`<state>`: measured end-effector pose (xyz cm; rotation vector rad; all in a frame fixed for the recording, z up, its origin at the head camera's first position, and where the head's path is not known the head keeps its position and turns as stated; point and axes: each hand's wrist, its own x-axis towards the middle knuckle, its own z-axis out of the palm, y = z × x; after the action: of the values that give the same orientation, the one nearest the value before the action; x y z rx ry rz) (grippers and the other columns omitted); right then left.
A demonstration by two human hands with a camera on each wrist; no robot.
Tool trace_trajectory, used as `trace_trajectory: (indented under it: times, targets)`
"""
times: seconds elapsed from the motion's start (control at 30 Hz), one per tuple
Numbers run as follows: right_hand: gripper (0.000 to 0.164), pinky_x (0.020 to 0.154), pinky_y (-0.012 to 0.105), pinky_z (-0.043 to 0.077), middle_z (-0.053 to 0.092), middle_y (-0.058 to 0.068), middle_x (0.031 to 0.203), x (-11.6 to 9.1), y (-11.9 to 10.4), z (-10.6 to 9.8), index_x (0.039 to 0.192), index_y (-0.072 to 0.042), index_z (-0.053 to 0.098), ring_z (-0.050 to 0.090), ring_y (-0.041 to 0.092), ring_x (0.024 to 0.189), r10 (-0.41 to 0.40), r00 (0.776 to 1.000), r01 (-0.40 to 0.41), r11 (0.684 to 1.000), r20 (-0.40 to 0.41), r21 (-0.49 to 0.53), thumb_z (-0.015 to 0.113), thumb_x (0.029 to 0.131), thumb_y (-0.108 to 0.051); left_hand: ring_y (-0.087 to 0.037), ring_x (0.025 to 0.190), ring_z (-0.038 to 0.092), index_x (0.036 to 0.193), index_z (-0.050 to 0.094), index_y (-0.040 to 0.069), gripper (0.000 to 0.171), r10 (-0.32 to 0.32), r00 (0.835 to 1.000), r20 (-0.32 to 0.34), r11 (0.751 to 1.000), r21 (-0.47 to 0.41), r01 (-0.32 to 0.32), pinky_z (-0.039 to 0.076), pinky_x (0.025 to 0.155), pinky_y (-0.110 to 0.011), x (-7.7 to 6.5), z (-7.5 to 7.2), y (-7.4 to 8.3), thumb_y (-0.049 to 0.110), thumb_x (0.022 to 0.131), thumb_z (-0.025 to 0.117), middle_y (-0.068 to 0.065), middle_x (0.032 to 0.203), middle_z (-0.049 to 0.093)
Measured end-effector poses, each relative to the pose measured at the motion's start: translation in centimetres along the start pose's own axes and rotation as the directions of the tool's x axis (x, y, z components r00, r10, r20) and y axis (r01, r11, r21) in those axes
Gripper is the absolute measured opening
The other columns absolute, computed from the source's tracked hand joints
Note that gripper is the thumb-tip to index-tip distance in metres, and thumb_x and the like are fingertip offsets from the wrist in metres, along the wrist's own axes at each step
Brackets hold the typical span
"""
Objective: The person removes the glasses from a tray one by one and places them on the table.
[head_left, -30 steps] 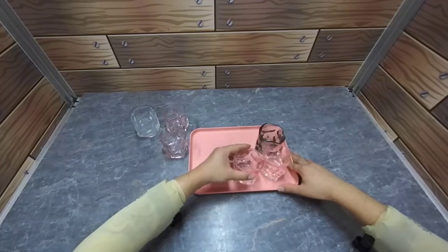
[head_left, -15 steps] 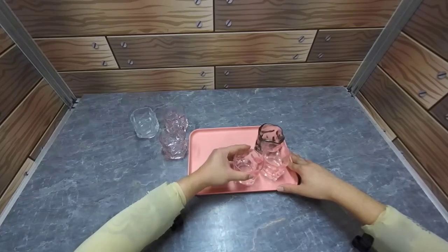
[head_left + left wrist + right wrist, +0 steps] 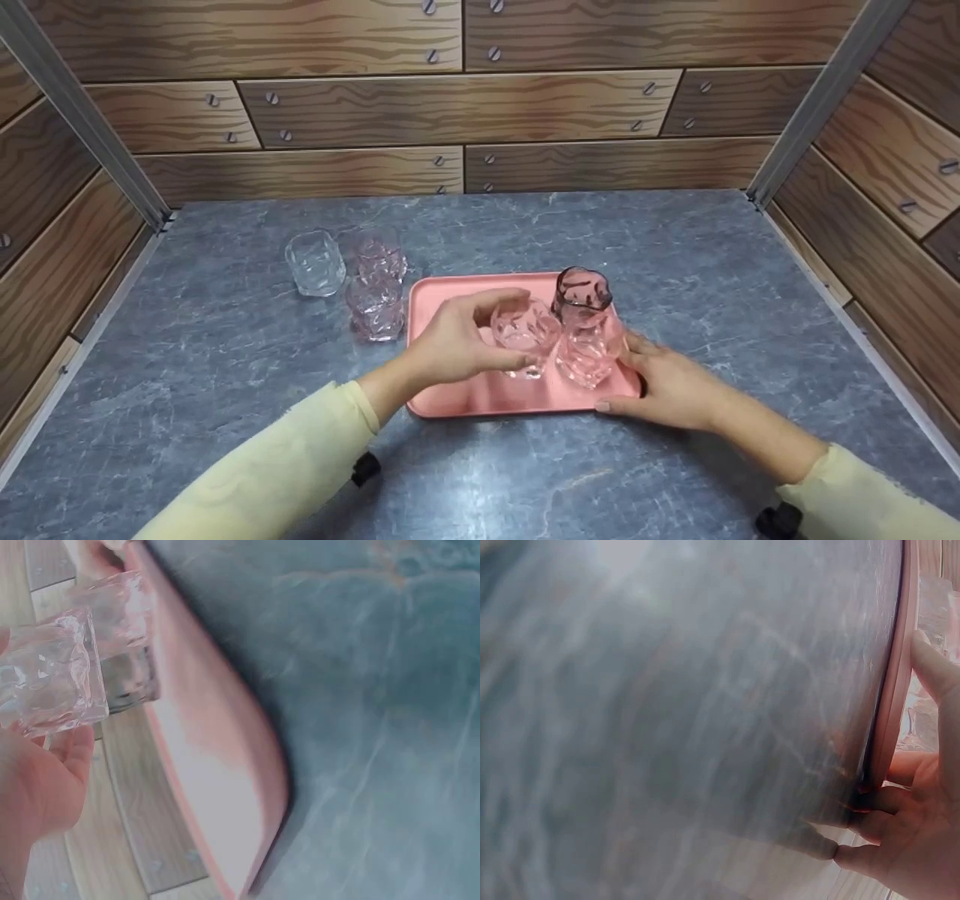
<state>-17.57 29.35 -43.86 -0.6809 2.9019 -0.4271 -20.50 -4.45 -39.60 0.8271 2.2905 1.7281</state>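
My left hand grips a see-through, faceted drinking glass, thumb on the near side and fingers on the far side. In the left wrist view, the base of this held glass is apart from the pink tray. On the right part of the tray stand another see-through glass and, behind it, a dark-tinted glass. At the tray's right front corner, my right hand holds the rim, its thumb along the front edge; its other fingers are partly hidden.
Left of the tray, two pink-tinted glasses stand one behind the other, with a clear glass beside the rear one. All are on the grey marbled tabletop. Wood-patterned walls enclose the back and sides.
In the last half second my left hand and its glass have risen from the tray and shifted slightly left. The right hand and the other glasses stay in place.
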Motion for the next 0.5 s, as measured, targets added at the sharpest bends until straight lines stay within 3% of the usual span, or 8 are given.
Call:
trace_trajectory:
  times: [0.27,0.5]
  targets:
    - [0.108,0.114,0.073,0.036,0.034,0.034,0.162,0.0,0.0,-0.2,0.158,0.001,0.046,0.040,0.060,0.143,-0.002,1.000,0.002,1.000,0.006,0.007,0.065,0.089,-0.079,-0.028,0.105,0.071,0.149,0.061,0.012,0.084,-0.019,0.999,-0.047,1.000,0.014,0.020,0.064,0.084,-0.035,-0.7,-3.1,2.5,0.017,0.073,0.098,-0.007,0.125,0.074]
    - [0.105,0.114,0.071,0.037,0.035,0.032,0.163,0.0,-0.1,0.0,0.157,0.001,0.047,0.041,0.057,0.143,-0.011,1.000,0.012,1.000,-0.012,0.005,0.068,0.089,-0.076,-0.027,0.107,0.070,0.149,0.061,0.010,0.084,-0.016,0.993,-0.117,1.000,0.019,0.019,0.064,0.087,-0.037,-1.9,-6.3,3.6,0.015,0.073,0.097,-0.007,0.126,0.073]
